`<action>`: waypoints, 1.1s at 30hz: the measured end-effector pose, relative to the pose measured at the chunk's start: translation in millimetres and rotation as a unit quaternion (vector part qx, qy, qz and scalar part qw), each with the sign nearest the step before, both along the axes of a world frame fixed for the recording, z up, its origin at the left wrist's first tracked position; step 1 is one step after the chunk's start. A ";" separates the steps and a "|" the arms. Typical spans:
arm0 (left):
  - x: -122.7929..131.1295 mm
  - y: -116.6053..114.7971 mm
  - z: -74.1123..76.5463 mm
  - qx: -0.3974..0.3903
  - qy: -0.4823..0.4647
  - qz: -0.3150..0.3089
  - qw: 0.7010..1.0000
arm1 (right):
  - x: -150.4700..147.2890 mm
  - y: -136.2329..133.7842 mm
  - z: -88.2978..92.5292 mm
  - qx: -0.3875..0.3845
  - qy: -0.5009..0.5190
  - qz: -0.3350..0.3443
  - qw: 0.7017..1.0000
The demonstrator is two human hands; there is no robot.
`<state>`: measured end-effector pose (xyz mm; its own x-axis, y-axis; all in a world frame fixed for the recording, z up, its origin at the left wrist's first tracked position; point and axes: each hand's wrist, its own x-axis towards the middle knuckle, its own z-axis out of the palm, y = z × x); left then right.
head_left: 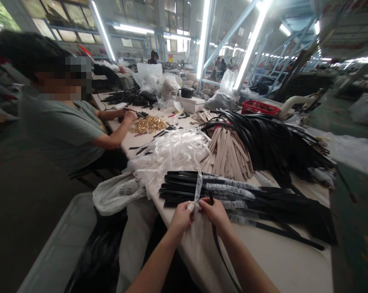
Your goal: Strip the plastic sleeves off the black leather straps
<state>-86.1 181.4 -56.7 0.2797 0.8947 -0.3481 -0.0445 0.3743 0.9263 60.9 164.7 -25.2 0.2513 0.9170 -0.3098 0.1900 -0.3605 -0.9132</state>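
My left hand pinches the lower end of a narrow clear plastic sleeve that rises over a stack of black straps. My right hand is closed on a thin black strap that hangs down past the table's near edge, its top end close to the sleeve's mouth. Both hands meet just in front of a row of black straps, some of them in clear sleeves, lying on the white table.
A heap of empty clear sleeves lies beyond the straps, with beige straps and a big pile of black straps to the right. A seated person works at gold fittings on the left. A red basket stands farther back.
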 end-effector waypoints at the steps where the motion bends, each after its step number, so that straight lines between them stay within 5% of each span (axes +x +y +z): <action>1: -1.0 -0.3 -1.0 -0.001 0.002 -0.008 1.000 | -2.3 1.4 -1.4 -0.005 0.007 -0.005 1.000; 14: -4.1 -5.2 -13.6 0.014 0.014 -0.050 0.999 | -12.6 6.9 -3.5 -0.041 -0.050 -0.003 0.998; 25: -14.1 -17.3 8.0 0.065 0.051 -0.076 0.994 | -17.2 5.5 -5.7 0.023 -0.078 0.053 0.995; 33: -11.5 -24.8 9.4 -0.010 0.027 -0.134 0.991 | -6.2 10.5 1.3 0.049 -0.108 0.057 0.991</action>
